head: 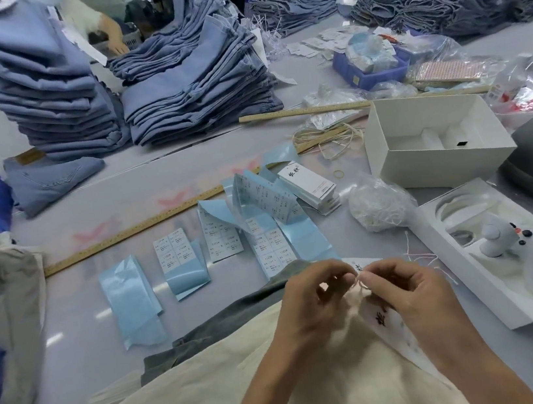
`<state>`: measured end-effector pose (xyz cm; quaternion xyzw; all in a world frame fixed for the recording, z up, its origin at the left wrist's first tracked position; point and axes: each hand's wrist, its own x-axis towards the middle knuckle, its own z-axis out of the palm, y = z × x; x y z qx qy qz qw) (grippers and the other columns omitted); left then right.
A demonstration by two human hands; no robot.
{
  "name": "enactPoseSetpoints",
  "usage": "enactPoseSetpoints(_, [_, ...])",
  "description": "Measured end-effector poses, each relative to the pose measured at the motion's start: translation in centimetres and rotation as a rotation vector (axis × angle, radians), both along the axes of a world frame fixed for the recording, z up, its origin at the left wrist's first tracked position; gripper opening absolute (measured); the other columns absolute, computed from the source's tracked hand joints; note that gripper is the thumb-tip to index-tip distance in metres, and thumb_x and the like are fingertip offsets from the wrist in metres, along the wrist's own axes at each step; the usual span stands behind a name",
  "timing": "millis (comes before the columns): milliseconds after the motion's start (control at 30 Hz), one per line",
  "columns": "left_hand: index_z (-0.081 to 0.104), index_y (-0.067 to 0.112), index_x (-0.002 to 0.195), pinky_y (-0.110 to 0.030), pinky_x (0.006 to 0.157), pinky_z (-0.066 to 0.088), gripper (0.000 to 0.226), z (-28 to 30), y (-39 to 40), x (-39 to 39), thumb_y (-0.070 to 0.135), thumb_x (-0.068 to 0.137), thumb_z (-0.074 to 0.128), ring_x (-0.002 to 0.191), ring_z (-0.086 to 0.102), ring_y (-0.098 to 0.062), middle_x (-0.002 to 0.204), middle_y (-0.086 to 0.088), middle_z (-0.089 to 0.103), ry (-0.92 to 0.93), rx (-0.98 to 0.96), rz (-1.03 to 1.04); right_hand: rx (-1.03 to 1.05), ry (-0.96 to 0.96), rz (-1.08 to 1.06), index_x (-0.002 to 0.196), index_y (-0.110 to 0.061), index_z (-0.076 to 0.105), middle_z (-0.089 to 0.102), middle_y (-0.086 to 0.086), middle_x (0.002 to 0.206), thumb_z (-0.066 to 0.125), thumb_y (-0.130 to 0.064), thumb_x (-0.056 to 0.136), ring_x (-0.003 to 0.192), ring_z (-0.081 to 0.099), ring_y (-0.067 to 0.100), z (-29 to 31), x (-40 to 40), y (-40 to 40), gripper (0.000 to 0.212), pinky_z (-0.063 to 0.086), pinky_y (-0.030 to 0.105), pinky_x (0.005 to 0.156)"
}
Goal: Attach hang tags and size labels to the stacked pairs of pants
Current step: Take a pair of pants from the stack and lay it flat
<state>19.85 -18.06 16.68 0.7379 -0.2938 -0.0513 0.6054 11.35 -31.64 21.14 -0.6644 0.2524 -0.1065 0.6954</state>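
A: What do the hands do now?

B: Both are low in the middle, over the cream pants (283, 381). The left hand (313, 301) has fingers curled, thumb and forefinger pinching a thin cream string (360, 279) at the waist of the pants. The right hand (407, 288) pinches the same string from the other side, so each grip is closed on the string, fingertips almost touching.

A: And the hang tag?

B: The hang tag (382, 317) is white w/ black characters. It lies under the right hand, on the cream pants, partly hidden by the fingers. I cannot tell if the string already passes through it.

A: What is under the cream pants?

B: A grey pair (227, 320), its edge showing to the left. Both lie on the counter (81, 330).

A: Size labels?

B: Sheets of size labels (176, 248) on pale blue backing lie in a row just beyond the hands, some folded up. Text is too small to read. A stack of hang tags (310, 185) is right of them, and a clear bag of strings (378, 203) beside that.

A: Other things?

B: A wooden ruler (145, 224) runs diagonally behind the labels. An open white box (434, 140) is at right, plus a white tray (513, 263) w/ a small grey object in it. Far back, tall stacks of blue jeans (197, 84), and other persons' hands near them.
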Motion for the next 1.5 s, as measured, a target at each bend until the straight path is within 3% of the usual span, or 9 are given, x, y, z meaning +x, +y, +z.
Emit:
enactPoseSetpoints(200, [0.071, 0.027, 0.114, -0.017, 0.078, 0.049, 0.016, -1.8, 2.4, 5.1, 0.024, 0.102, 0.061, 0.091, 0.061, 0.0, 0.097, 0.022, 0.066, 0.177, 0.231, 0.145, -0.729, 0.125, 0.11, 0.115, -0.048, 0.059, 0.06, -0.016, 0.098, 0.078, -0.024, 0.083, 0.081, 0.06, 0.0, -0.1, 4.8, -2.9, 0.044, 0.051, 0.022, 0.066])
enactPoseSetpoints(367, [0.053, 0.038, 0.137, -0.032, 0.108, 0.041, 0.037, -5.1, 5.1, 10.5, 0.034, 0.101, 0.058, 0.128, 0.046, -0.008, 0.141, 0.015, 0.054, -0.057, 0.706, 0.149, -0.733, 0.14, 0.26, 0.131, -0.026, 0.06, 0.064, -0.005, 0.112, 0.079, -0.021, 0.086, 0.096, 0.06, 0.004, -4.1, 17.6, -2.9, 0.048, 0.047, 0.014, 0.072])
enactPoseSetpoints(567, [0.046, 0.009, 0.144, -0.057, 0.125, 0.006, 0.058, -8.8, 4.0, 17.9, 0.001, 0.089, 0.065, 0.156, 0.011, -0.036, 0.168, -0.021, 0.014, -0.492, 1.161, 0.008, -0.833, 0.395, 0.427, 0.156, -0.013, 0.029, 0.042, 0.011, 0.155, 0.085, -0.03, 0.08, 0.141, 0.04, 0.029, -10.9, 32.1, -3.3, 0.096, 0.038, 0.041, 0.111])
enactPoseSetpoints(700, [0.069, 0.012, 0.117, -0.053, 0.112, 0.042, 0.048, -9.1, 4.9, 21.9, 0.008, 0.071, 0.082, 0.134, 0.052, -0.036, 0.136, -0.02, 0.06, -0.512, 1.286, 0.131, -0.898, 0.488, 0.479, 0.157, -0.018, 0.029, 0.055, 0.008, 0.145, 0.077, -0.029, 0.085, 0.129, 0.054, 0.029, -14.3, 35.9, -3.6, 0.087, 0.047, 0.039, 0.1])
enactPoseSetpoints(800, [0.07, 0.013, 0.103, -0.038, 0.076, 0.054, 0.046, -10.3, 6.7, 23.2, 0.0, 0.06, 0.077, 0.095, 0.064, -0.03, 0.101, -0.01, 0.067, -0.47, 1.2, 0.197, -0.969, 0.426, 0.431, 0.143, -0.019, 0.052, 0.066, 0.006, 0.13, 0.069, -0.023, 0.088, 0.116, 0.062, 0.027, -15.5, 37.4, -3.0, 0.058, 0.045, 0.032, 0.082])
enactPoseSetpoints(1033, [0.071, 0.013, 0.091, -0.033, 0.056, 0.046, 0.046, -13.9, 9.0, 22.0, 0.0, 0.047, 0.079, 0.073, 0.062, -0.026, 0.084, -0.005, 0.063, -0.331, 1.17, 0.199, -1.145, 0.087, 0.541, 0.118, -0.014, 0.071, 0.057, 0.01, 0.118, 0.065, -0.007, 0.088, 0.109, 0.051, 0.031, -15.7, 35.9, 4.3, 0.031, 0.048, 0.04, 0.086])
enactPoseSetpoints(1300, [0.066, 0.012, 0.122, -0.036, 0.082, 0.049, 0.044, -14.2, 11.0, 21.0, -0.004, 0.082, 0.058, 0.113, 0.054, -0.024, 0.119, -0.004, 0.061, -0.001, 0.909, 0.324, -1.385, 0.146, 0.792, 0.132, -0.02, 0.062, 0.059, 0.0, 0.135, 0.043, -0.04, 0.103, 0.128, 0.048, 0.024, -18.1, 33.9, 11.3, 0.041, 0.034, 0.039, 0.106])
enactPoseSetpoints(1400, [0.071, 0.004, 0.091, -0.041, 0.066, 0.057, 0.034, -13.6, 11.6, 21.1, -0.021, 0.069, 0.064, 0.091, 0.064, -0.029, 0.097, -0.009, 0.068, -0.003, 0.651, 0.533, -1.303, 0.013, 0.94, 0.116, -0.017, 0.067, 0.065, -0.001, 0.12, 0.043, -0.023, 0.102, 0.118, 0.056, 0.023, -18.5, 33.6, 11.6, 0.028, 0.037, 0.037, 0.105])
enactPoseSetpoints(1500, [0.069, 0.001, 0.114, -0.042, 0.082, 0.058, 0.045, -13.4, 11.1, 22.1, -0.02, 0.075, 0.061, 0.104, 0.064, -0.032, 0.112, -0.014, 0.069, -0.101, 0.659, 0.497, -1.031, -0.115, 0.81, 0.104, -0.007, 0.071, 0.067, 0.007, 0.118, 0.05, 0.008, 0.09, 0.115, 0.057, 0.025, -17.7, 33.8, 10.7, 0.03, 0.045, 0.033, 0.1])
